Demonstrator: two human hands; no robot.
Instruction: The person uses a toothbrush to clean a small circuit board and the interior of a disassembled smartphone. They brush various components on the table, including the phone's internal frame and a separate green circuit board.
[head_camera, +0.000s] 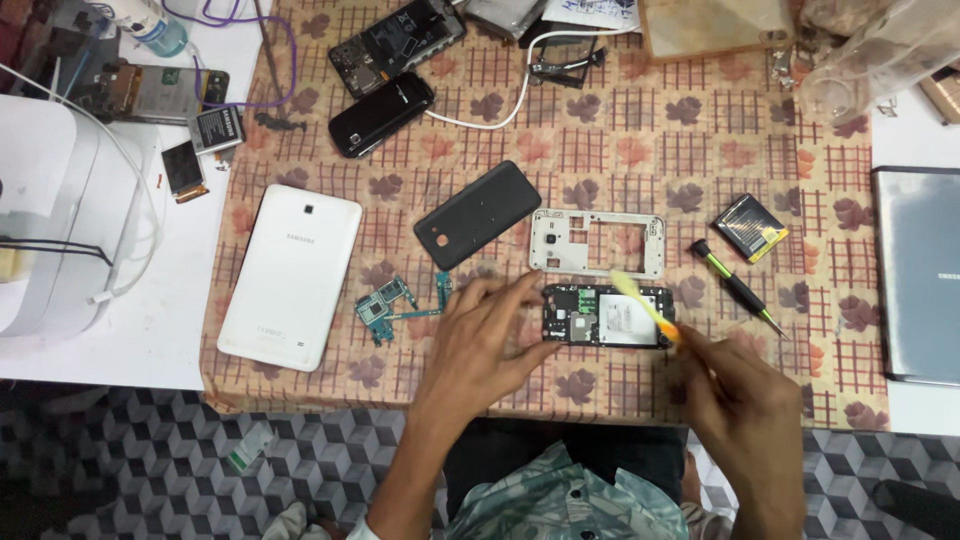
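Observation:
An opened black phone body (606, 316) lies on the patterned cloth near the front edge. My left hand (488, 335) rests on the cloth with fingertips touching the phone's left end. My right hand (735, 385) holds a yellow and orange toothbrush (648, 305), its bristled head over the phone's upper right part. Just behind the phone lies a white middle frame (597, 241). A black back cover (477, 214) lies left of the frame. A small green circuit board (392, 308) sits left of my left hand.
A white tablet (291, 275) lies face down at the left. A green-handled screwdriver (735, 286) and a black and yellow battery (749, 227) are at the right. Other phones (381, 113) and parts (398, 42), a white cable (520, 85) and a dark laptop (918, 275) sit around.

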